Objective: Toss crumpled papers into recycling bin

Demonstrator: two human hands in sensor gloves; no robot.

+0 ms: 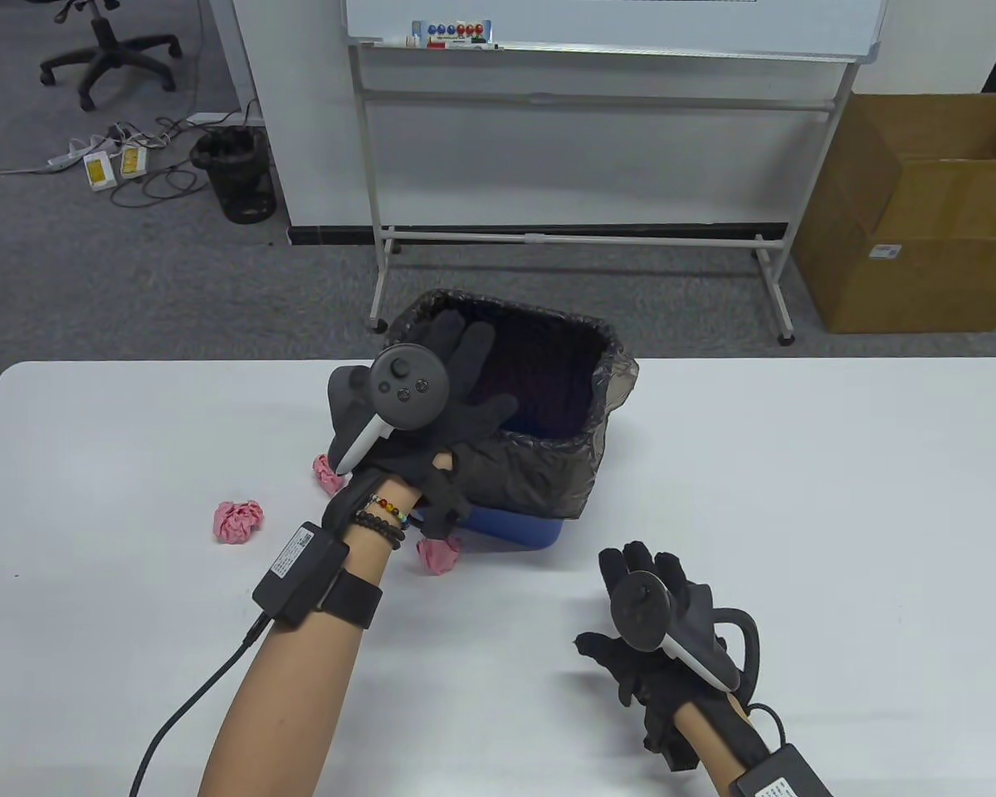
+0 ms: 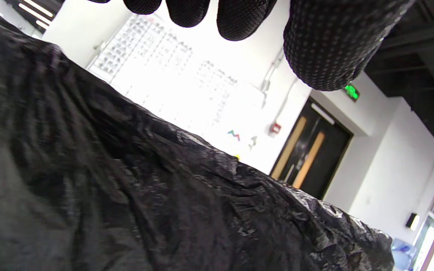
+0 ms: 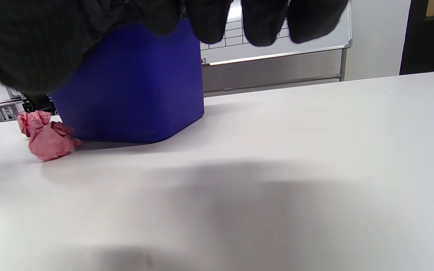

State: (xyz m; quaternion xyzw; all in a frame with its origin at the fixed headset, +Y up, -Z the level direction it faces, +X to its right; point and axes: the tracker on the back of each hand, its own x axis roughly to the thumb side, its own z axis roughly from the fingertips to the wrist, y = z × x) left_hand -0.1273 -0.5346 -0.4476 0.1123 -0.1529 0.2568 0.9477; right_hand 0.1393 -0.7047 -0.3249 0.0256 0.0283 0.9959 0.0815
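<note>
On the table (image 1: 133, 432), the leftmost paper ball (image 1: 238, 520) lies alone toward the left edge, clear of everything. Two more balls lie further right: one (image 1: 327, 475) just beside the bin's left wall, partly hidden under the left forearm, and one (image 1: 437, 554) touching or nearly touching the bin's near corner, also visible from the right wrist view at the foot of the blue wall.

The left hand (image 1: 432, 390) hangs over the left rim of the bin (image 1: 515, 527), fingers spread and released above the black liner (image 1: 548, 473); its wrist view shows the fingertips (image 2: 326, 49) free with nothing between them. Whether a ball has just dropped inside I cannot tell, since the bin's interior is dark.

The right hand (image 1: 656, 623) rests low near the table's front edge, well to the right of the bin, fingers loosely extended and holding nothing.

All three balls lie to the left of and nearer than the bin's mouth, so the left hand is the closer one; the ball at the near corner sits directly below its wrist.
</note>
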